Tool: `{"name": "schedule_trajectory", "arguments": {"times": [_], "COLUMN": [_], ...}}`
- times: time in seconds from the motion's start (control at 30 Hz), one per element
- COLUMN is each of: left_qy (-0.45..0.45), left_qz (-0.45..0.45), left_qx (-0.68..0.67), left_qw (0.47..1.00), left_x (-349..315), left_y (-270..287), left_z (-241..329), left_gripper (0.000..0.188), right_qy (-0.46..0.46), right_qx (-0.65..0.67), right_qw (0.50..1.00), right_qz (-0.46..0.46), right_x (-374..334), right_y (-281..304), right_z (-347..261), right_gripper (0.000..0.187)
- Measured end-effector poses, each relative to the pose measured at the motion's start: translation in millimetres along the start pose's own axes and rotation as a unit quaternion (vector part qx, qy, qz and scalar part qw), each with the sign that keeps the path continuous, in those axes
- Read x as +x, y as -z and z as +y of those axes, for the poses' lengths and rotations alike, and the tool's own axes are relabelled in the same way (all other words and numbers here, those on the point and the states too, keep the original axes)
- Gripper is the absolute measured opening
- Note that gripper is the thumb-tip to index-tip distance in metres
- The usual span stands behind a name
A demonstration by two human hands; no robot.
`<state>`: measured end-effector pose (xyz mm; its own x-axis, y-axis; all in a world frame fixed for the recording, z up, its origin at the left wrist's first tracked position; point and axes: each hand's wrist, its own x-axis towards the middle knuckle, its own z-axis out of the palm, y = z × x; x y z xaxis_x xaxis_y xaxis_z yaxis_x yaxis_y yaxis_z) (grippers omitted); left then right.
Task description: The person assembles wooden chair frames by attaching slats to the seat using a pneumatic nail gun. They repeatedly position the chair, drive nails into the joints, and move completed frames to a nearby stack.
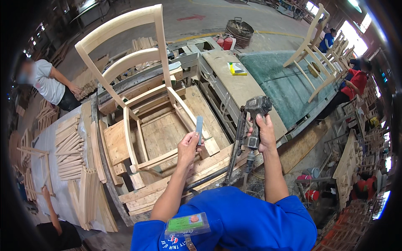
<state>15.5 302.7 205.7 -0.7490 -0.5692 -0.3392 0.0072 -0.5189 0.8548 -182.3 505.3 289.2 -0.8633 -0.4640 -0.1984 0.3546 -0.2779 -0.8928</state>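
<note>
My left hand (pixel 187 149) pinches a flat grey strip (pixel 199 126), which looks like a stick of nails, and holds it upright between thumb and fingers. My right hand (pixel 266 133) is wrapped around the handle of an air nail gun (pixel 258 103). The gun's long dark magazine (pixel 237 144) points down toward me, and a hose fitting (pixel 250 161) hangs below the grip. Ahead of my left hand, a bare wooden chair frame (pixel 115 30) rests in a wooden jig (pixel 194 94). Its back rises on the far side, and its seat opening shows the boards beneath.
Left of the jig, stacked wooden slats (pixel 69 146) lie on a pale table. To the right, another chair (pixel 307 50) stands on a green tabletop (pixel 268 79). A small yellow-and-white box (pixel 237 69) sits on a board. Co-workers stand at both sides.
</note>
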Motion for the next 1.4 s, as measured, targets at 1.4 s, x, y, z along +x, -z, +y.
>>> {"name": "schedule_trajectory", "arguments": {"times": [1.4], "left_qy": [-0.123], "left_qz": [0.076], "left_qx": [0.337], "left_qw": [0.93], "left_x": [63.8], "left_y": [-75.5], "left_z": [-3.5], "left_gripper": [0.024], "right_qy": [-0.04], "right_qx": [0.042], "right_qw": [0.992], "right_qz": [-0.11], "right_x": [16.9], "right_y": [-51.4], "right_z": [7.0], "right_gripper": [0.049]}}
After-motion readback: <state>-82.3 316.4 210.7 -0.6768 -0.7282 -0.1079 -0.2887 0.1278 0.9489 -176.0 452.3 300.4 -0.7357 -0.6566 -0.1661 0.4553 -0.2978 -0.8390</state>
